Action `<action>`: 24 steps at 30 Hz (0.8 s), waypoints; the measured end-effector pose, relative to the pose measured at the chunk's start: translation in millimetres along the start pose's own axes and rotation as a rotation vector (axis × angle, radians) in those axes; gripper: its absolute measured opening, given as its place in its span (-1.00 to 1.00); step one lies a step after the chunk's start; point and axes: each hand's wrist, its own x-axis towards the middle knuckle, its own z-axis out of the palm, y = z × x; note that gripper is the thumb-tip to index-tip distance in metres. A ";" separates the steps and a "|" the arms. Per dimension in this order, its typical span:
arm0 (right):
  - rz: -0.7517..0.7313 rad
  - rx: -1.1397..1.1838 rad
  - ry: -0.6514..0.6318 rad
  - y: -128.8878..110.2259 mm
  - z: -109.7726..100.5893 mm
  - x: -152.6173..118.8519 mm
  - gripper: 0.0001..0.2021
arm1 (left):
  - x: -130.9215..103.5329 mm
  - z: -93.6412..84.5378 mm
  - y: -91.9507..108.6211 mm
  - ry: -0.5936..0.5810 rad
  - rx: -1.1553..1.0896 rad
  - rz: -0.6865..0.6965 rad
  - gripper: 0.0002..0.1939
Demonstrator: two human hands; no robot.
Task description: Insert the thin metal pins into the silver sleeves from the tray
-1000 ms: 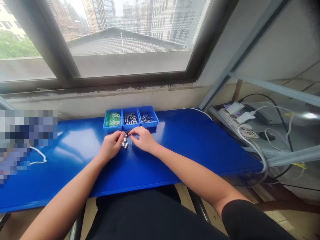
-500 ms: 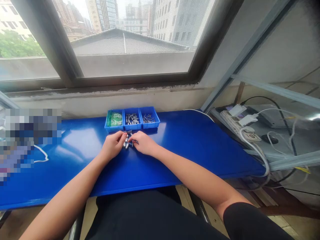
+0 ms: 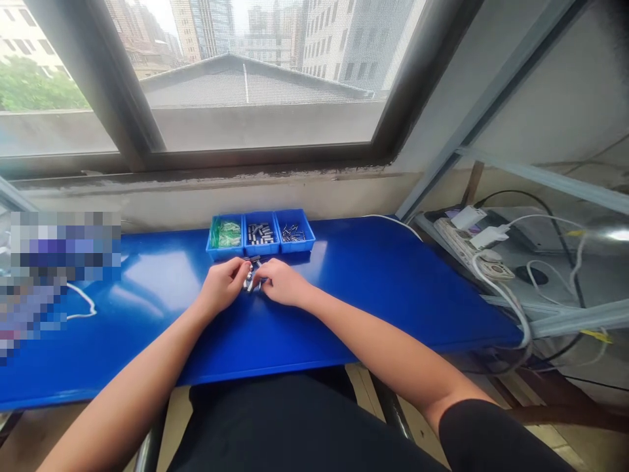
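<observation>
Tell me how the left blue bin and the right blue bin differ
The left bin holds pale pieces, while the right bin holds thin, dark metallic pins. Green plastic shows inside the left bin; none shows in the right bin. The left bin sits left of the middle bin, the right bin to its right. Both are blue, open-topped and on the table.
</observation>
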 end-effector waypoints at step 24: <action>-0.082 0.018 0.107 -8.6 -4.4 -0.7 -0.85 | -0.2 0.1 -0.7 -0.025 -0.027 -0.006 -0.65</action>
